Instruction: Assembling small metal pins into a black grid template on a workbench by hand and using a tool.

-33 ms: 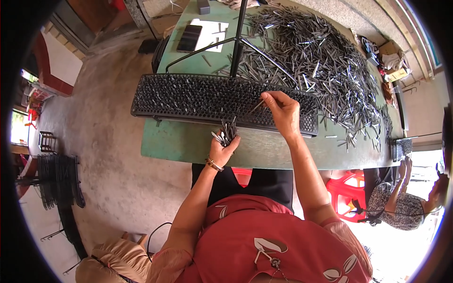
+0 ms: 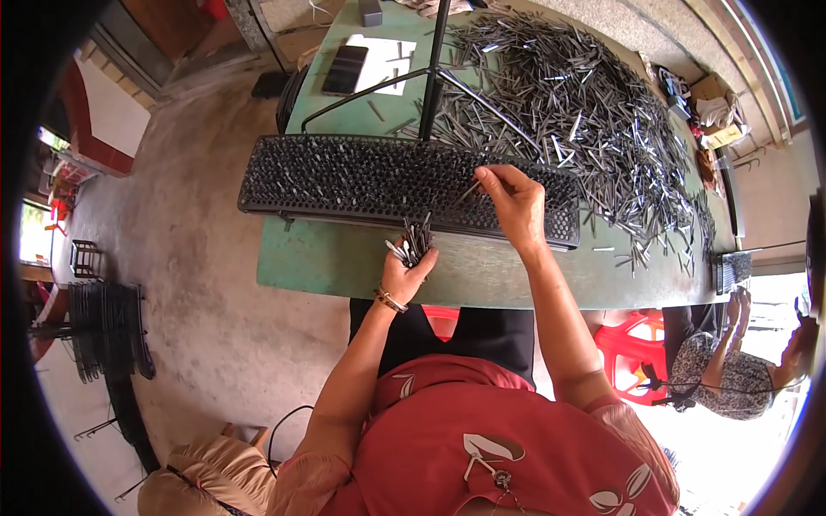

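Unmoved since the earlier frame: both hands at the black perforated tray (image 2: 344, 179).
Left hand (image 2: 406, 273) grips a bundle of metal pins (image 2: 416, 240); right hand (image 2: 514, 202) pinches 1 pin over the tray on the green counter (image 2: 327, 262).

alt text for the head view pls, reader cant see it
A person's right hand sets a thin metal piece into a long black perforated tray on a green table; the left hand holds a bundle of metal pieces.

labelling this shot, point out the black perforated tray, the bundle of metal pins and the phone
black perforated tray (image 2: 327, 176): head view, its left half
bundle of metal pins (image 2: 416, 241): head view, tips above the fist
phone (image 2: 344, 70): head view, screen centre
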A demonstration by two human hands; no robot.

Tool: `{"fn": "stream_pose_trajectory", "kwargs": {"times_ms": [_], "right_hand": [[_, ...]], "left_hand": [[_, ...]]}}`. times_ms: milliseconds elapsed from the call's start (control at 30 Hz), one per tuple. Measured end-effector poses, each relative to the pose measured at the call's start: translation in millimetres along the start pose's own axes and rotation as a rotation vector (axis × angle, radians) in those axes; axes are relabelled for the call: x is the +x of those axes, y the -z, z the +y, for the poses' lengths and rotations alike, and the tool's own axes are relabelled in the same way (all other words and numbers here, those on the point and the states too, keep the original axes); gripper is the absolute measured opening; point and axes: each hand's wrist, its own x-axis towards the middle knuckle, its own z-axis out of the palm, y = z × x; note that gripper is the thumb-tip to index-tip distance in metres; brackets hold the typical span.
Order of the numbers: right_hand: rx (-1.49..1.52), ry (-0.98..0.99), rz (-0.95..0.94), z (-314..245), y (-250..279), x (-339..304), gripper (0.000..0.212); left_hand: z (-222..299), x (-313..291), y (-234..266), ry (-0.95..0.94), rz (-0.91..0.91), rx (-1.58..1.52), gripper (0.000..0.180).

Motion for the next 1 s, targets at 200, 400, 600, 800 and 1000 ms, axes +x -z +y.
{"fn": "stream_pose_trajectory", "kwargs": {"times_ms": [200,400,600,800,1000], "right_hand": [[-0.029,0.016,0.047,4.7,-9.0,3.9,0.019],[-0.213,0.229,-0.062,3.1,-18.5,-1.8,0.014],[-0.237,0.285,-0.132,2.2,-21.2,-3.8,0.013],[-0.166,0.122,-0.065,-7.1,-10.1,-0.1,0.016],[-0.375,0.358,-0.066,5.3,-7.6,-1.4,0.013]], "left_hand": [[3.0,0.3,-1.7,0.033,0.005,0.0,0.018],[1.5,0.6,0.8,0.04,-0.021,0.037,0.019],[3.0,1.0,-0.1,0.063,-0.027,0.023,0.018],[5.4,0.1,-2.4,0.019,-0.004,0.035,0.02],[9.8,-0.3,-3.6,-0.038,-0.005,0.101,0.02]]}}
